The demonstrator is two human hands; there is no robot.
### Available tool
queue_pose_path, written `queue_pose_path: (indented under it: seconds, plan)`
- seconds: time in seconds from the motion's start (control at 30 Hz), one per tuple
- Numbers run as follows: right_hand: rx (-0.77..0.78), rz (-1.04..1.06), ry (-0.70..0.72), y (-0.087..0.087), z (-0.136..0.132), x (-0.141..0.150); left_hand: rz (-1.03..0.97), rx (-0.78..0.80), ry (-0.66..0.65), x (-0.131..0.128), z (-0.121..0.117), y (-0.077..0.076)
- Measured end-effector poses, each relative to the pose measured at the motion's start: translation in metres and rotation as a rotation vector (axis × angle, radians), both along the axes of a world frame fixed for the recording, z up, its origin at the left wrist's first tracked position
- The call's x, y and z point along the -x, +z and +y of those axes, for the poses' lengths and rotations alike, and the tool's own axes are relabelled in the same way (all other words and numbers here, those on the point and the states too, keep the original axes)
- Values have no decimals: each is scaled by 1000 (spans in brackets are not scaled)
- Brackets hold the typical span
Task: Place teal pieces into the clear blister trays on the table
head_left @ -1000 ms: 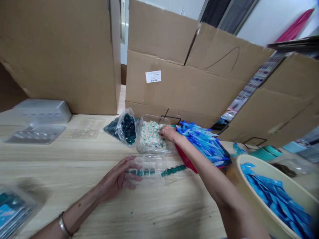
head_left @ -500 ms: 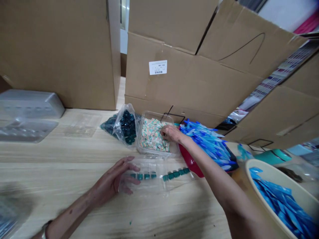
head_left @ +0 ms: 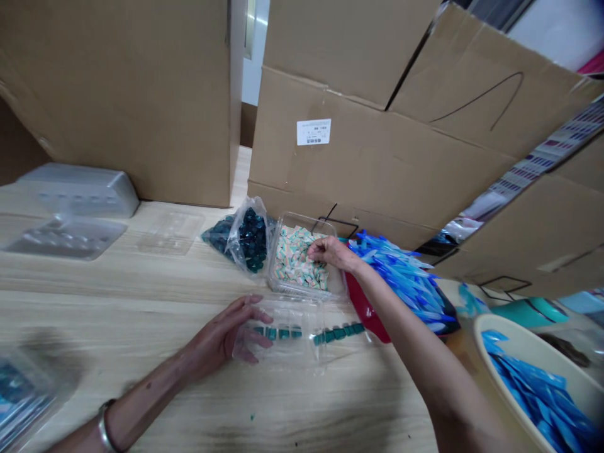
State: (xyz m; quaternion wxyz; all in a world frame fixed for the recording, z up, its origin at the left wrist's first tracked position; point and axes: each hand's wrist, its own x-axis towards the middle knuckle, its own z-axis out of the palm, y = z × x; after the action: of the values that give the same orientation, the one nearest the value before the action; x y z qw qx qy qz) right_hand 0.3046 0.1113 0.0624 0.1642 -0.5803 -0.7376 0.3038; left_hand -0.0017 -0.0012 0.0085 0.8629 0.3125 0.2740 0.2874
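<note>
Just bare arms here, honestly. The left forearm (head_left: 141, 402) has a slim silver bangle (head_left: 104, 435) at the wrist and a couple of tiny spots, while the right forearm (head_left: 406, 340) is plain. The left hand (head_left: 221, 336) and right hand (head_left: 330, 253) are bare too.

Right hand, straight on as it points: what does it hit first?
The right hand is over the wrapped packets and may already touch them. Past those, probably the left rim of their clear tray, then the teal-filled bag. Depth is unclear.
</note>
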Motion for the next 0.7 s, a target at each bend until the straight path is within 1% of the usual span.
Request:
queue_pose_path:
  seconds: [0.07,0.13,0.23,0.3,0.37,0.43,0.53,0.6,0.7]
  plan:
    - [50,25,-38,-3,2,6,-1,0,1,0,0,1]
    - [62,-52,-80,-7,4,12,1,3,-5,0,-1,2]
    - [12,-224,-121,-10,3,19,4,6,-9,0,-1,3]
    - [-26,-283,-129,-10,0,23,0,5,-6,0,-1,2]
    - [-65,-327,-117,-9,-3,25,-7,5,-7,0,-1,1]
    - [-114,-379,-75,-7,-7,26,-16,5,-12,0,-1,0]
    - [-132,-374,2,-7,-12,25,-24,3,-23,0,0,-1]
    - [-135,-318,-16,-9,-15,22,-27,1,-23,0,-1,-1]
    - [-196,-270,-27,-13,-18,21,-35,-3,-14,0,-1,0]
